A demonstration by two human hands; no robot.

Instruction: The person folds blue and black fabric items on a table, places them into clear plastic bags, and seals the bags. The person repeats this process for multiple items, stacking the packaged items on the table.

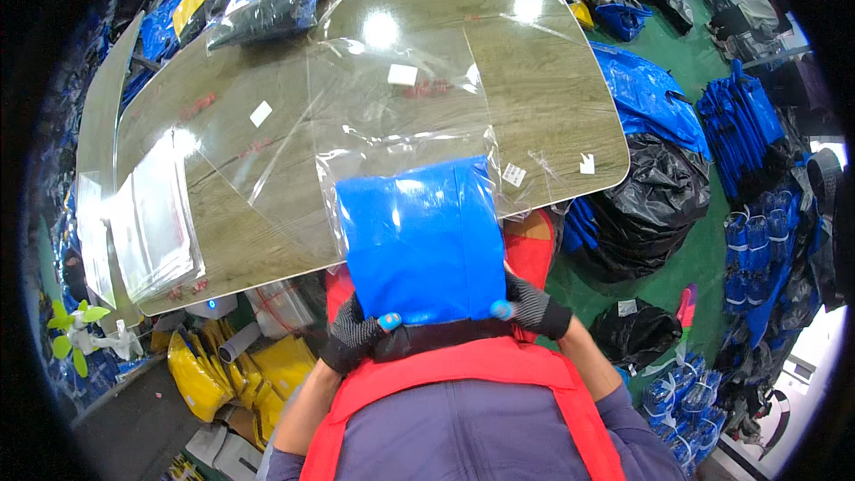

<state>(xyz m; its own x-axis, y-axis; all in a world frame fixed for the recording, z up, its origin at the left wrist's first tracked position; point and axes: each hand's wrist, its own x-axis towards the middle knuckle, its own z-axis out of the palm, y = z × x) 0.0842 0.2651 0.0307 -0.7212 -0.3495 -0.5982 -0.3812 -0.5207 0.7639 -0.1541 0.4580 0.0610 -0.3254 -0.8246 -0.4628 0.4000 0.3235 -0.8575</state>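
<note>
A folded blue sheet-like item (419, 240) with a black lower edge lies partly inside a clear plastic bag (392, 125), which spreads flat over the table. My left hand (352, 337), in a dark grey glove with a blue thumb tip, grips the item's lower left corner. At the lower right corner my right hand (534, 305), gloved the same way, holds it with its thumb on top. The other fingers of both hands are hidden underneath. The item's near end overhangs the table edge, close to my body.
The wood-pattern table (552, 80) has small white labels (403, 75) on it. A stack of clear bags (158, 223) lies at the left and a packed blue bundle (272, 0) at the far side. Yellow folded items (205, 374) sit lower left; a black sack (650, 205) stands right.
</note>
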